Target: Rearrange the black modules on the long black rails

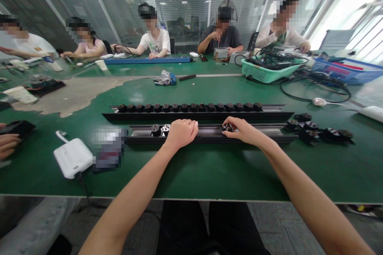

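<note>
A black rail with a grey metallic channel [209, 130] lies across the green table in front of me. Two black socket modules [155, 130] with metal contacts sit in its left part. My left hand [182, 133] is closed over the rail just right of them, fingers curled down, and whatever is under it is hidden. Between the thumb and fingers of my right hand [241, 130] is a black socket module [228, 127], held at the channel further right. Behind lies a second rail [197, 116] with a row of several such modules along it.
Loose black modules [311, 131] lie right of the rails. At left are a white power adapter box [73, 157] and a blurred-out packet [109, 149]. Gloves [165, 78], a green basket of cables [269, 72] and a blue basket [347, 71] stand farther back. Several people sit opposite.
</note>
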Motion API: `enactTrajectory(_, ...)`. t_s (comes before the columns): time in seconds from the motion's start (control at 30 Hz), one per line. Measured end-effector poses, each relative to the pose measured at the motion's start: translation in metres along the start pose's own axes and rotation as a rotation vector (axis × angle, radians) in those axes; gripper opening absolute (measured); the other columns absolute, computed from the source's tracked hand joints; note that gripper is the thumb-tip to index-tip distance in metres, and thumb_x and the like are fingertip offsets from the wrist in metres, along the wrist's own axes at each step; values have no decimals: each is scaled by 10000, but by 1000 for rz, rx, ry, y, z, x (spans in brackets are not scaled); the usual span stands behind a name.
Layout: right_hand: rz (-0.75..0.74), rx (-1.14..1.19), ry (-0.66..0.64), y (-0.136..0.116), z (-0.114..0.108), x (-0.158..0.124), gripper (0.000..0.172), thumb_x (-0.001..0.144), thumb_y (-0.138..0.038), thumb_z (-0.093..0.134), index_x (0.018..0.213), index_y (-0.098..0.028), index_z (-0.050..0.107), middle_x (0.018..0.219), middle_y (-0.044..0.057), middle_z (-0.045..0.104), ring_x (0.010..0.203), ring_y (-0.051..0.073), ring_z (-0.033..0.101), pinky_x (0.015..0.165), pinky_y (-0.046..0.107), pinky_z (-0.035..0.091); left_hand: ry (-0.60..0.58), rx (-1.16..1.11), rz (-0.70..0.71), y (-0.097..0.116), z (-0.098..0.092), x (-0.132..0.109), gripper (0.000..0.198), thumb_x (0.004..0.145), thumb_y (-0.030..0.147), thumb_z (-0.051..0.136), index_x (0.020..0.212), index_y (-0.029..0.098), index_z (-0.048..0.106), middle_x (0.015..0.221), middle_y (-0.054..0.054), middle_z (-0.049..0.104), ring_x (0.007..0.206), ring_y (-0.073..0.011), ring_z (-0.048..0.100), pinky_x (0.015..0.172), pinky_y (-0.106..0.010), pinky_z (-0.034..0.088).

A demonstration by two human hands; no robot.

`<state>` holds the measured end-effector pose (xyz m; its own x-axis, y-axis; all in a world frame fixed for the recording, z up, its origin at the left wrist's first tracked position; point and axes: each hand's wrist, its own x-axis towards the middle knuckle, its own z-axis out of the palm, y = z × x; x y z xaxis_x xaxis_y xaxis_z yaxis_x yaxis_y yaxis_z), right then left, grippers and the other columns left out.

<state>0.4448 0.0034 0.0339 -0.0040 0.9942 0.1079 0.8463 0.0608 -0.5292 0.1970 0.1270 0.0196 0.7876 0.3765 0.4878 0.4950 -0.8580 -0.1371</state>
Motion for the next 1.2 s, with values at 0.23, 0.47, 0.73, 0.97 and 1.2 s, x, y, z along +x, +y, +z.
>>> enactTrajectory(0.23, -1, -21, 6, -2, -3, -1, 208, 853, -375, 606, 971, -204, 603, 865, 36, 653, 794, 186, 555, 755, 311, 376, 9, 11, 1, 0, 1, 1, 464, 1042, 291, 311, 784, 154, 671, 727, -80, 690, 686, -198, 638, 626, -333, 395)
enactTrajectory(0.47, 32, -20, -16, 2, -7, -3, 220, 847, -391, 611, 967, -207, 601, 824, 21, 637, 752, 175, 544, 722, 297, 362, 7, 24, 6, 1, 0, 1, 453, 1042, 285, 320, 783, 150, 666, 724, -71, 685, 683, -198, 637, 622, -335, 379)
enactTrajectory(0.73, 74, 10, -32, 5, -12, -5, 246, 822, -419, 618, 949, -209, 598, 779, 14, 613, 715, 172, 525, 692, 298, 363, 3, 38, 9, 0, 1, 1, 437, 1039, 276, 331, 783, 152, 662, 735, -62, 693, 694, -202, 647, 625, -351, 377)
enactTrajectory(0.97, 113, 50, -48, 11, -16, -9, 298, 814, -456, 625, 974, -206, 599, 756, 2, 577, 694, 163, 495, 672, 296, 362, 13, 43, 10, 1, 1, 1, 437, 1040, 276, 333, 784, 152, 666, 735, -59, 694, 687, -199, 644, 622, -352, 376)
enactTrajectory(1.2, 128, 54, -56, 16, -18, -10, 320, 807, -467, 629, 990, -206, 598, 750, 0, 556, 698, 165, 485, 664, 297, 358, 1, 27, 3, 1, 0, 1, 440, 1041, 280, 327, 789, 149, 665, 730, -63, 691, 686, -199, 642, 621, -346, 372)
